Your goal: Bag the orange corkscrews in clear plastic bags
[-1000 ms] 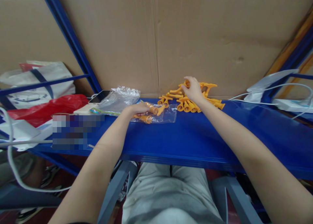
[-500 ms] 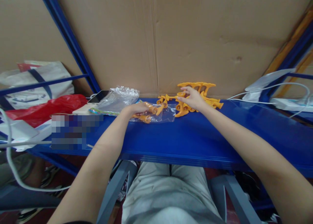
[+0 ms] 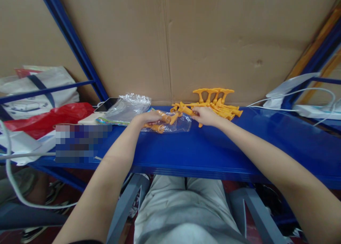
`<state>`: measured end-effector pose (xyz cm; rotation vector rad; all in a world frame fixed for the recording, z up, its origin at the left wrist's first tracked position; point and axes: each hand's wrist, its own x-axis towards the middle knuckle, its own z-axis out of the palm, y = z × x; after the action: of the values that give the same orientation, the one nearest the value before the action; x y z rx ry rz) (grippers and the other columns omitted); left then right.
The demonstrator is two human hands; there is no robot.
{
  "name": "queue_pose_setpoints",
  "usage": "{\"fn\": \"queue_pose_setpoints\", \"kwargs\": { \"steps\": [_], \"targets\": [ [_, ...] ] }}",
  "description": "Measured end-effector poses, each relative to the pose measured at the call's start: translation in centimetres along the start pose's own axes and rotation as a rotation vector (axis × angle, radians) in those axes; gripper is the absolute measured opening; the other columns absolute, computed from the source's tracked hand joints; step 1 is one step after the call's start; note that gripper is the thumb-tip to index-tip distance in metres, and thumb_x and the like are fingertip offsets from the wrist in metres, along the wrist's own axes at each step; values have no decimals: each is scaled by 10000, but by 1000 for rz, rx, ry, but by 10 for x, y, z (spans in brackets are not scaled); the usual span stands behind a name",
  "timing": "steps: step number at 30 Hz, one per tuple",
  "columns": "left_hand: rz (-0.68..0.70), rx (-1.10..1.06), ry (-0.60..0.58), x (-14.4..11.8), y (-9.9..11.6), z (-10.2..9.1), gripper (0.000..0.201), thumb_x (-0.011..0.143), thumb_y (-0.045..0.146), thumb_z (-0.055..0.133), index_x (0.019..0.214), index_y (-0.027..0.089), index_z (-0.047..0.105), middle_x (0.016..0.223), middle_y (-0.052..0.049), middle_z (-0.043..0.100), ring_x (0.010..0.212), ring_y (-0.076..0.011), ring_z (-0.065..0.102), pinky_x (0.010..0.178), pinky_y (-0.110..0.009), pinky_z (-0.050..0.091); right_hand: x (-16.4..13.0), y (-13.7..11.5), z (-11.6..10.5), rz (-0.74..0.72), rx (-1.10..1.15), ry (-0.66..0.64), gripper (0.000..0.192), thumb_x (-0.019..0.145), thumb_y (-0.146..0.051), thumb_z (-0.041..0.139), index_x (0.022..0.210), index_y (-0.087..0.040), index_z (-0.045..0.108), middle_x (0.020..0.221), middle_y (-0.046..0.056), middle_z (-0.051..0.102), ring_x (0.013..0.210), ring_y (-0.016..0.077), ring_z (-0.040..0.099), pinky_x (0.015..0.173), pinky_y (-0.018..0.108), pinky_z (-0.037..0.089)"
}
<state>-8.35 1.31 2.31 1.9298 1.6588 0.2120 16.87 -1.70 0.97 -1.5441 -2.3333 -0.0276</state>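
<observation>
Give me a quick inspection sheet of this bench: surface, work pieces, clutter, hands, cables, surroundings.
Surface: blue shelf, glossy.
Work pieces: orange plastic parts heaped at the back; a few more in a clear bag.
Clutter: crumpled plastic wrap, phone, red bag, white tote.
Hands: left hand grips parts on the clear bag; right hand holds one orange part at the heap's edge.
Cables: white cable on the right, grey cable hanging at left.
Surroundings: cardboard wall, blue frame.

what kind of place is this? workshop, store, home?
Likely a small packing or storeroom bench: a blue metal shelf backed by cardboard sheets, a pile of identical orange plastic parts, and clear plastic bags being filled.
</observation>
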Motion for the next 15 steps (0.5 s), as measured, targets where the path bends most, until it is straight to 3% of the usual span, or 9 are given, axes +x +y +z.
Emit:
{"fn": "queue_pose_setpoints", "kwargs": {
  "steps": [3,7,15],
  "targets": [
    [2,0,-10,6,-6,0,267,685,345,672,535,199,507,433,20,399,375,-93,346,404,-257,237,-7,-5,-15,-47,-154,-87,195,852,-172,570,966,-206,724,952,71,735,968,262,649,857,377,404],
    [4,-4,6,10,-9,-1,292,665,385,702,532,200,520,447,17,406,397,-98,364,417,-253,254,-12,-10,-25,-93,-177,-210,212,804,-164,588,910,-239,756,921,45,741,928,243,651,779,319,395],
    [16,-15,-10,9,-7,-1,302,647,394,711,526,201,514,448,22,405,393,-90,351,398,-241,240,-3,-41,-6,-155,-122,-241,159,828,-176,586,788,-196,739,816,57,730,790,196,641,679,286,354]
  ]
}}
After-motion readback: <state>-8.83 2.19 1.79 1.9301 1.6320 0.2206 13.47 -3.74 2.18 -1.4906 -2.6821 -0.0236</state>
